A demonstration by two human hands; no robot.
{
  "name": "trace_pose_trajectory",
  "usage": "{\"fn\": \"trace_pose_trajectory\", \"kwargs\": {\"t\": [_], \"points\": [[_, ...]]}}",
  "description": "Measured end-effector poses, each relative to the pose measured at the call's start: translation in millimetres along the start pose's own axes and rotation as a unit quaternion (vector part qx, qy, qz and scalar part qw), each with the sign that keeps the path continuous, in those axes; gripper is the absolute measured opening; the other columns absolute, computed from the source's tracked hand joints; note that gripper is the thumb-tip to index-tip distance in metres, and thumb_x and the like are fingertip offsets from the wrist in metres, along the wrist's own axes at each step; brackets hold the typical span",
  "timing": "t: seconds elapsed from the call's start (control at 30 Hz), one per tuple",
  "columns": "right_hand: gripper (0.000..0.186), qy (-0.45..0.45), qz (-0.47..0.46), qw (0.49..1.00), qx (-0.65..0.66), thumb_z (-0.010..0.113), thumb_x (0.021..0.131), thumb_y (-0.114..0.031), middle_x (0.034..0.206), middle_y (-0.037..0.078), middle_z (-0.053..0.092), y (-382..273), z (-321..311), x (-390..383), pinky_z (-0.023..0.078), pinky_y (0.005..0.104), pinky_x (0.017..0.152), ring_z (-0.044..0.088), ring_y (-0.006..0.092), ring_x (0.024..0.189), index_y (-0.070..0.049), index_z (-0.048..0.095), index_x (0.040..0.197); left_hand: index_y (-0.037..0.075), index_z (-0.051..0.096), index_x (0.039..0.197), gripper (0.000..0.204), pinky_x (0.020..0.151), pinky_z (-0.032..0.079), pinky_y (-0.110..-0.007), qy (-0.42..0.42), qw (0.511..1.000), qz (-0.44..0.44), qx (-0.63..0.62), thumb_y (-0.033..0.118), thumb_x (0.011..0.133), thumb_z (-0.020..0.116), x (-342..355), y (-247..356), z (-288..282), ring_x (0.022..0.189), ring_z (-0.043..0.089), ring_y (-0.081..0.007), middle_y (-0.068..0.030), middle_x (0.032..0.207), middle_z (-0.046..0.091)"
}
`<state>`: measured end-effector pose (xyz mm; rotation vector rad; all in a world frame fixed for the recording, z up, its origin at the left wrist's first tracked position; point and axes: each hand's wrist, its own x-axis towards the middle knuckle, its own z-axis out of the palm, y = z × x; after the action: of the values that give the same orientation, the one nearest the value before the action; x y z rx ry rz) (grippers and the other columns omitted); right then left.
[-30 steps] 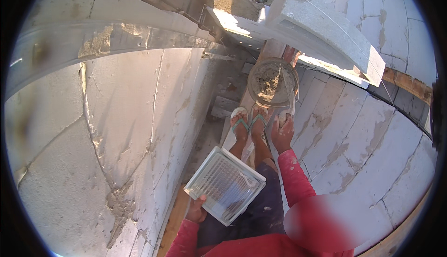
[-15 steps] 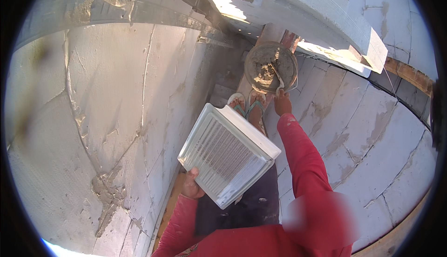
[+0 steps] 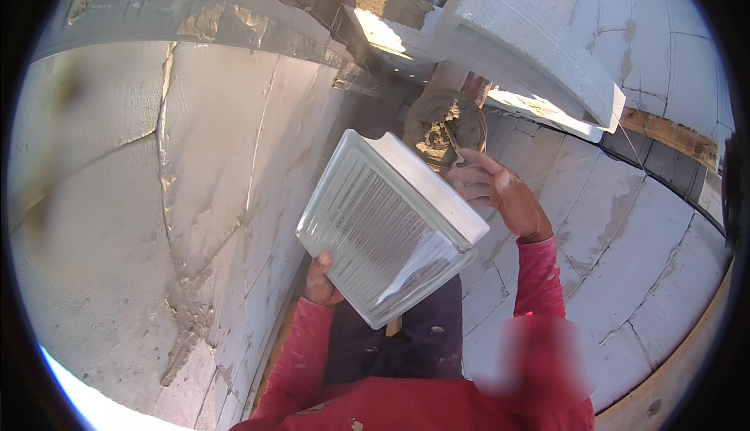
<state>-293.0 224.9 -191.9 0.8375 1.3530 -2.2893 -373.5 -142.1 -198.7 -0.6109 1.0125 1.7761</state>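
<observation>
glass block [image 3: 387, 232], ribbed-faced, tilts across mid-frame, clasped along its lower-left edge by the left hand [image 3: 321, 281]. the right hand [image 3: 509, 195], its grip spread loose, hangs right of centre near the round bucket [image 3: 485, 128].

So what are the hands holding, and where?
The left hand holds the glass block by its lower-left edge. The right hand seems to hold nothing; its fingers are open.

Beyond the glass block [image 3: 387, 232] in my left hand [image 3: 320, 284], mortar [image 3: 434, 136] lies in the bucket [image 3: 471, 121] toward the far end of the plank [image 3: 445, 76].
</observation>
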Motion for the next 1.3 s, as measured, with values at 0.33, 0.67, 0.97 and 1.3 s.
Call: {"fn": "trace_pose_trajectory", "kwargs": {"t": [0.33, 0.67, 0.97, 1.3], "points": [[0.117, 0.036, -0.049, 0.908, -0.414, 0.080, 0.074, -0.043, 0.164, 0.026, 0.030, -128, 42, -51, 0.031, 0.0507, 0.121, 0.032, 0.0435, 0.151, -0.009, 0.015, 0.166, 0.020, 0.007, 0.167, 0.120, 0.118, 0.040, -0.049, -0.164, 0.972, 0.166, 0.041, 0.045, 0.080, 0.086, 71, 41, 106, 0.146, 0.040, -0.0320, -0.0140, 0.161, 0.035], [0.095, 0.129, -0.324, 0.764, -0.543, 0.082, 0.071, -0.023, 0.148, 0.018, 0.052, -186, 60, -44, 0.042, 0.0447, 0.112, 0.053, 0.0327, 0.132, -0.007, 0.042, 0.156, 0.007, 0.034, 0.156, 0.082, 0.111, 0.047, -0.048, -0.197, 0.947, 0.249, -0.049, 0.068, 0.103, 0.041, 145, 41, 164, 0.136, 0.053, -0.0311, -0.0151, 0.149, 0.051], [0.080, 0.118, -0.401, 0.657, -0.627, 0.075, 0.086, -0.036, 0.154, 0.016, 0.050, -232, 46, 28, 0.039, 0.0476, 0.117, 0.049, 0.0327, 0.140, -0.009, 0.045, 0.155, 0.001, 0.034, 0.153, 0.075, 0.106, 0.049, -0.037, -0.214, 0.900, 0.379, -0.011, 0.055, 0.105, 0.053, 211, 95, 198, 0.130, 0.055, -0.0223, -0.0138, 0.142, 0.052], [0.084, 0.108, -0.471, 0.535, -0.693, 0.074, 0.089, -0.037, 0.148, 0.030, 0.050, -235, 23, 101, 0.038, 0.0471, 0.117, 0.048, 0.0420, 0.139, 0.004, 0.039, 0.153, 0.003, 0.036, 0.154, 0.063, 0.113, 0.041, -0.038, -0.150, 0.875, 0.458, 0.035, 0.045, 0.109, 0.050, 265, 105, 185, 0.132, 0.052, -0.0213, -0.0109, 0.145, 0.051]]}}
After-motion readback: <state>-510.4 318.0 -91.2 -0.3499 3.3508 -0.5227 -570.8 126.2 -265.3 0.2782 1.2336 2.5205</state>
